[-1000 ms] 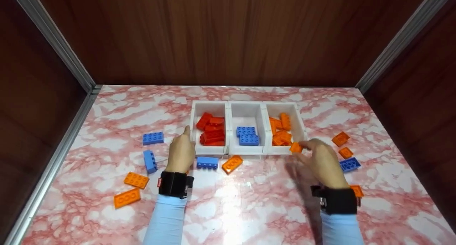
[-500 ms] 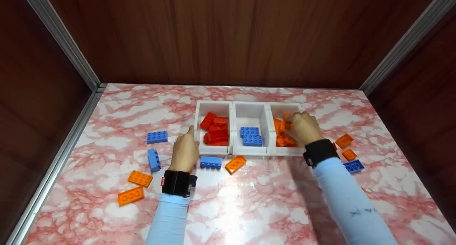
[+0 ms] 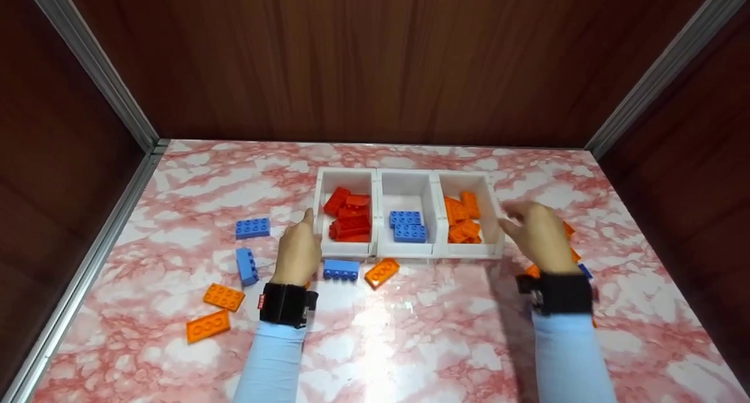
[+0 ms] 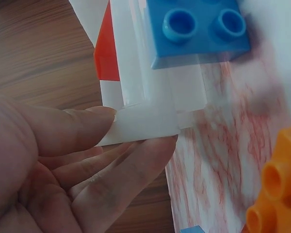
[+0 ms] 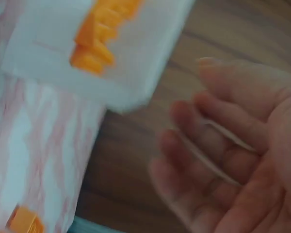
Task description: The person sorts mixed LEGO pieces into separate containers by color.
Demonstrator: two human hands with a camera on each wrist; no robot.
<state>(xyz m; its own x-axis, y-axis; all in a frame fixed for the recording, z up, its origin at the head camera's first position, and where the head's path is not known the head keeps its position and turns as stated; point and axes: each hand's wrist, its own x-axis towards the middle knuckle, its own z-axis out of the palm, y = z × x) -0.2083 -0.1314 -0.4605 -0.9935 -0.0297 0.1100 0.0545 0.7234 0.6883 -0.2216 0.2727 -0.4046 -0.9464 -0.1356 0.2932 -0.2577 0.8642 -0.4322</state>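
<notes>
My left hand (image 3: 297,248) pinches the near left corner of the white bin (image 4: 140,127) holding red bricks; the left wrist view has the thumb on one face and fingers on the other. My right hand (image 3: 534,233) is just off the right wall of the bin of orange bricks (image 3: 470,250); in the right wrist view its loosely bent fingers (image 5: 179,179) hold nothing. Orange bricks (image 3: 463,233) lie in that bin, red bricks (image 3: 351,224) in the left one, and two blue bricks (image 3: 409,233) in the middle one.
In front of the bins lie a blue brick (image 3: 341,269) and an orange brick (image 3: 382,273). More blue bricks (image 3: 252,228) and orange bricks (image 3: 224,296) lie to the left. Right of my hand, orange and blue bricks (image 3: 585,270) are partly hidden. Wood panels (image 3: 375,63) enclose the table.
My right hand carried an orange brick into the right bin, let go of it there and drew back out to the right, now holding nothing. The left hand stayed at its corner.
</notes>
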